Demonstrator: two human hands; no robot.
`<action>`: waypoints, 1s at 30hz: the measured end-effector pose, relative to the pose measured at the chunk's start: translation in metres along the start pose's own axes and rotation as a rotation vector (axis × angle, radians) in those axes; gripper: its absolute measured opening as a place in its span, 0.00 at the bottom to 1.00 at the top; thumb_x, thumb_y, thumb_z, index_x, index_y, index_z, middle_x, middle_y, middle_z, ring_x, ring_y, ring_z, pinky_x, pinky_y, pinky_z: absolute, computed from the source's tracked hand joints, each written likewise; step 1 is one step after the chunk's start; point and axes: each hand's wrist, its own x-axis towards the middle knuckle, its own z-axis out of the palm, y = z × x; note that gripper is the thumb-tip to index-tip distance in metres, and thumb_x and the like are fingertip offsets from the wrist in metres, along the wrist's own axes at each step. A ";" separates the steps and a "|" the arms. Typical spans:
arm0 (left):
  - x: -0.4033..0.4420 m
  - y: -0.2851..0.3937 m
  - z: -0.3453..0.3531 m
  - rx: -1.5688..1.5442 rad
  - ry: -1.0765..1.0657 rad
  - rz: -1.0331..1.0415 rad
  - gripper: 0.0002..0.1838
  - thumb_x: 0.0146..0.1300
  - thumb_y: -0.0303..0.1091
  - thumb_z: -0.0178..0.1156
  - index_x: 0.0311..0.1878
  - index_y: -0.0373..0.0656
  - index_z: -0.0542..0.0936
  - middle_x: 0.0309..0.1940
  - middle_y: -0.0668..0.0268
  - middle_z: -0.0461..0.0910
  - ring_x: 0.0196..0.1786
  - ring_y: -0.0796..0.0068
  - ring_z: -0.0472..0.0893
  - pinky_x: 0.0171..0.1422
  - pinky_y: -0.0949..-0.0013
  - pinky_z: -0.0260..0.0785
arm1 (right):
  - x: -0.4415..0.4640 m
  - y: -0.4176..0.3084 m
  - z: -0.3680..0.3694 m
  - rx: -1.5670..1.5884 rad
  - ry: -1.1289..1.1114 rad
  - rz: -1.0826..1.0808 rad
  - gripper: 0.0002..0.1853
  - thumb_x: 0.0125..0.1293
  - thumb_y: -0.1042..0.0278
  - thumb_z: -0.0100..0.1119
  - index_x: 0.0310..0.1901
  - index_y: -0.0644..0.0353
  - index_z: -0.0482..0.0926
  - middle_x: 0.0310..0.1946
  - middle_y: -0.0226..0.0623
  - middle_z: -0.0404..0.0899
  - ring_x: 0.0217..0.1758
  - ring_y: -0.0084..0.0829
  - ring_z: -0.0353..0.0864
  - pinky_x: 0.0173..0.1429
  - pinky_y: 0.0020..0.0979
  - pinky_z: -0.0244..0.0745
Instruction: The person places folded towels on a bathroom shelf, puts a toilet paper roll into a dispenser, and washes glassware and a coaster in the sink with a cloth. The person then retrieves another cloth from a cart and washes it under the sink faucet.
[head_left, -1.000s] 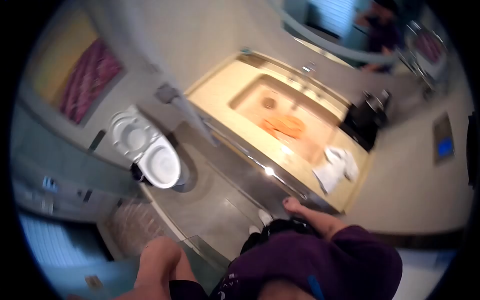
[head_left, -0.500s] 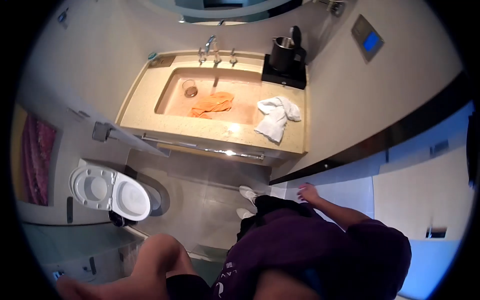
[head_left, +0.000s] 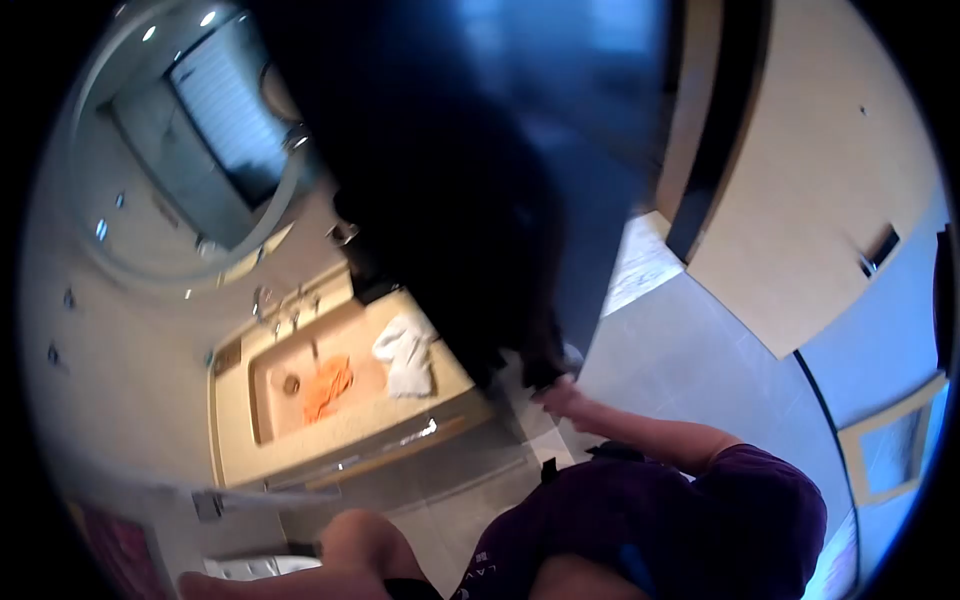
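Observation:
My right hand (head_left: pixel 563 397) reaches forward, its fingers curled at the lower end of a large dark shape (head_left: pixel 450 190). That shape is blurred, and I cannot make out what it is. Past the fingers is a small pale patch, also smeared. My left forearm (head_left: pixel 270 585) is bent along the bottom left, near the white toilet (head_left: pixel 265 567). The left hand lies at the dark frame edge, and its fingers do not show.
Left of the dark shape is a washbasin (head_left: pixel 262 400) holding an orange cloth (head_left: pixel 328 388). A white towel (head_left: pixel 405 355) lies on the counter. A round mirror (head_left: pixel 190 140) hangs above. At right is a pale door (head_left: pixel 800 200) with a handle, beside grey floor tiles (head_left: pixel 680 340).
My view has swung right, so the basin and toilet sit farther left and lower. My right hand, loosely curled before, is now at the dark shape, which fills the upper middle.

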 end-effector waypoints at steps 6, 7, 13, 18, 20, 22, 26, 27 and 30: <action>-0.169 0.063 0.111 -0.581 0.381 -0.504 0.32 0.69 0.55 0.57 0.68 0.45 0.66 0.56 0.60 0.74 0.60 0.57 0.72 0.68 0.42 0.61 | -0.011 0.043 -0.094 -0.272 -0.388 -1.134 0.15 0.71 0.68 0.57 0.56 0.62 0.77 0.43 0.40 0.85 0.42 0.36 0.85 0.48 0.39 0.79; -0.187 0.075 0.133 -0.596 0.198 -0.528 0.27 0.67 0.49 0.61 0.61 0.41 0.72 0.48 0.60 0.77 0.53 0.57 0.74 0.60 0.49 0.66 | -0.031 0.033 -0.134 -0.231 -0.521 -0.935 0.15 0.71 0.68 0.57 0.56 0.61 0.77 0.41 0.41 0.85 0.41 0.37 0.85 0.49 0.38 0.79; -0.278 0.180 0.264 -0.585 -1.264 -0.530 0.24 0.69 0.35 0.62 0.65 0.38 0.75 0.37 0.56 0.82 0.44 0.54 0.80 0.50 0.53 0.72 | -0.012 0.150 -0.291 -0.006 -0.185 -0.609 0.15 0.71 0.75 0.55 0.57 0.59 0.79 0.39 0.37 0.87 0.41 0.28 0.85 0.48 0.32 0.80; -0.331 0.217 0.347 -0.722 -2.041 -0.306 0.31 0.69 0.40 0.64 0.72 0.42 0.68 0.52 0.50 0.81 0.53 0.46 0.80 0.55 0.52 0.72 | 0.009 0.200 -0.390 0.259 0.076 -0.354 0.12 0.71 0.75 0.56 0.54 0.60 0.81 0.39 0.36 0.88 0.43 0.23 0.87 0.50 0.28 0.81; -0.353 0.223 0.379 -0.766 -2.094 -0.315 0.32 0.69 0.41 0.63 0.73 0.42 0.67 0.51 0.49 0.81 0.53 0.45 0.80 0.55 0.51 0.72 | 0.025 0.196 -0.411 0.275 0.115 -0.384 0.11 0.70 0.73 0.57 0.52 0.59 0.82 0.38 0.38 0.88 0.41 0.26 0.87 0.49 0.31 0.81; -0.373 0.226 0.417 -0.814 -2.137 -0.319 0.33 0.70 0.43 0.62 0.73 0.41 0.66 0.51 0.48 0.81 0.53 0.44 0.80 0.55 0.50 0.72 | 0.049 0.190 -0.432 0.286 0.162 -0.419 0.10 0.70 0.70 0.59 0.51 0.59 0.82 0.37 0.40 0.88 0.40 0.30 0.88 0.47 0.34 0.81; -0.415 0.225 0.510 -0.763 -2.192 -0.216 0.32 0.69 0.44 0.62 0.72 0.42 0.66 0.49 0.47 0.82 0.53 0.43 0.80 0.56 0.49 0.72 | 0.109 0.175 -0.476 0.268 0.206 -0.458 0.10 0.71 0.72 0.59 0.50 0.61 0.82 0.37 0.39 0.88 0.40 0.29 0.87 0.48 0.32 0.81; -0.426 0.224 0.531 -0.723 -2.226 -0.206 0.32 0.69 0.44 0.62 0.71 0.42 0.67 0.48 0.46 0.82 0.53 0.43 0.81 0.55 0.48 0.72 | 0.121 0.172 -0.486 0.242 0.209 -0.456 0.10 0.71 0.72 0.60 0.51 0.63 0.82 0.37 0.38 0.88 0.42 0.28 0.87 0.50 0.31 0.81; -0.469 0.213 0.591 -0.772 -2.115 -0.190 0.31 0.67 0.42 0.63 0.70 0.42 0.68 0.48 0.47 0.83 0.53 0.45 0.81 0.55 0.49 0.72 | 0.164 0.168 -0.521 0.307 0.222 -0.396 0.10 0.71 0.74 0.59 0.52 0.61 0.82 0.37 0.38 0.88 0.40 0.25 0.87 0.47 0.30 0.81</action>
